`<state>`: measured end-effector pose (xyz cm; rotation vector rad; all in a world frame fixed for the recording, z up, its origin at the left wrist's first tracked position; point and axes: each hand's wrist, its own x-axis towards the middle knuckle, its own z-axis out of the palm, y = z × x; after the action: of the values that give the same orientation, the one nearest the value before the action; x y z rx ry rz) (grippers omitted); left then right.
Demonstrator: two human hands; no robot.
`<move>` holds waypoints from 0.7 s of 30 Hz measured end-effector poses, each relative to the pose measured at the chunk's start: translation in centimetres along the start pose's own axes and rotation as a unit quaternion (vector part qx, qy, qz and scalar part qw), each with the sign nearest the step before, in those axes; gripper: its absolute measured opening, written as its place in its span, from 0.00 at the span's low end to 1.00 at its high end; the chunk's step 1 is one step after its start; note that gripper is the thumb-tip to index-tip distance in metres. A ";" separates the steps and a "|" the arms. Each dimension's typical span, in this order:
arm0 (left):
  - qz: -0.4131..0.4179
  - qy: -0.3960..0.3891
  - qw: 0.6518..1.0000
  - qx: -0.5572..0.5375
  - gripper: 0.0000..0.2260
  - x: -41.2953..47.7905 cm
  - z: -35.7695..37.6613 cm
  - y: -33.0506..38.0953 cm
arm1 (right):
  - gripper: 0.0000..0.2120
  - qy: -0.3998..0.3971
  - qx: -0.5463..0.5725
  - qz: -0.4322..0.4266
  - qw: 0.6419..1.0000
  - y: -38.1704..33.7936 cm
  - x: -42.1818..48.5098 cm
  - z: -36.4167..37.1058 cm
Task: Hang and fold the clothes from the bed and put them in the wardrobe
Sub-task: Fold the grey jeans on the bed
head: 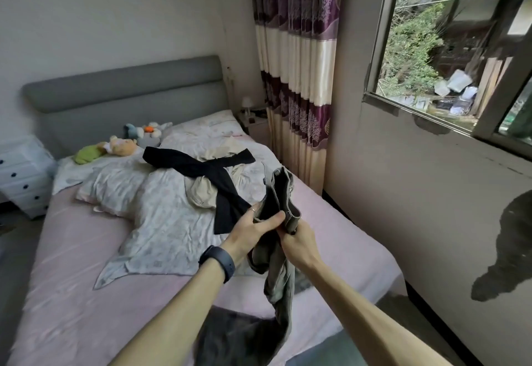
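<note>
I hold up a grey-green garment [280,267], seemingly trousers, over the near right part of the bed [74,293]. My left hand [253,228] pinches its upper edge with thumb and fingers. My right hand [296,243] grips the same bunched top just beside it. The rest of the garment hangs down to the pink sheet. Further back, a black garment [210,174] lies spread across a floral duvet [161,216], over a beige garment [201,192]. No wardrobe is in view.
Soft toys [121,145] lie by the grey headboard [123,89]. A white drawer unit [23,175] stands at the left. A small bedside table with a lamp [250,115] sits by the purple curtain [296,57]. The wall and window [449,40] are on the right.
</note>
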<state>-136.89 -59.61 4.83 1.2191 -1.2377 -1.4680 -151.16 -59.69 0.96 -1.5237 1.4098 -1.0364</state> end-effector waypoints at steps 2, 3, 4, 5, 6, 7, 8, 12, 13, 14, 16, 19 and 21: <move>0.016 0.082 0.994 0.074 0.18 -0.5 -0.5 -1.3 | 0.08 -0.019 -0.003 0.001 1.000 -0.7 0.8 -0.6; 0.021 0.143 0.984 0.104 0.13 -0.5 -1.1 -1.4 | 0.08 -0.017 0.018 -0.004 1.000 -1.4 1.2 -0.9; 0.022 0.202 0.971 0.127 0.08 -0.5 -1.8 -1.4 | 0.08 -0.009 0.049 -0.014 0.999 -2.0 1.5 -1.3; 0.022 0.250 0.960 0.124 0.04 -0.5 -2.7 -1.1 | 0.10 0.001 0.072 -0.028 0.997 -2.7 2.0 -1.8; 0.016 0.284 0.955 0.088 0.05 -0.5 -3.6 -0.5 | 0.12 0.012 0.087 -0.037 0.995 -3.4 2.7 -2.3; 0.008 0.312 0.949 0.037 0.10 -0.6 -4.5 0.5 | 0.12 0.031 0.086 -0.035 0.995 -4.1 3.3 -3.0; 0.006 0.337 0.942 0.001 0.14 -0.5 -5.5 1.9 | 0.11 0.060 0.070 -0.026 0.995 -4.8 4.1 -3.9; 0.078 0.375 0.923 0.011 0.14 0.1 -8.1 10.5 | 0.06 0.137 0.020 -0.027 0.990 -8.9 6.9 -6.8; 0.108 0.381 0.918 0.010 0.13 0.3 -8.2 13.0 | 0.06 0.141 0.019 -0.044 0.989 -10.5 7.5 -7.0; 0.141 0.374 0.917 -0.002 0.12 0.5 -8.1 16.4 | 0.06 0.147 0.021 -0.067 0.987 -13.2 8.4 -7.4; 0.165 0.325 0.930 -0.054 0.10 0.8 -7.2 21.7 | 0.09 0.167 0.020 -0.100 0.981 -17.9 9.9 -7.5; 0.217 0.247 0.941 -0.086 0.07 0.9 -5.5 29.0 | 0.11 0.203 0.041 -0.152 0.967 -26.0 11.4 -8.0; 0.246 0.189 0.947 -0.086 0.02 0.1 -4.5 32.7 | 0.12 0.213 0.070 -0.188 0.956 -30.9 11.6 -8.5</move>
<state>-132.13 -65.71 36.96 0.9304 -1.0286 -0.9027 -148.03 -69.65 33.46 -1.5572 1.3098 -1.7449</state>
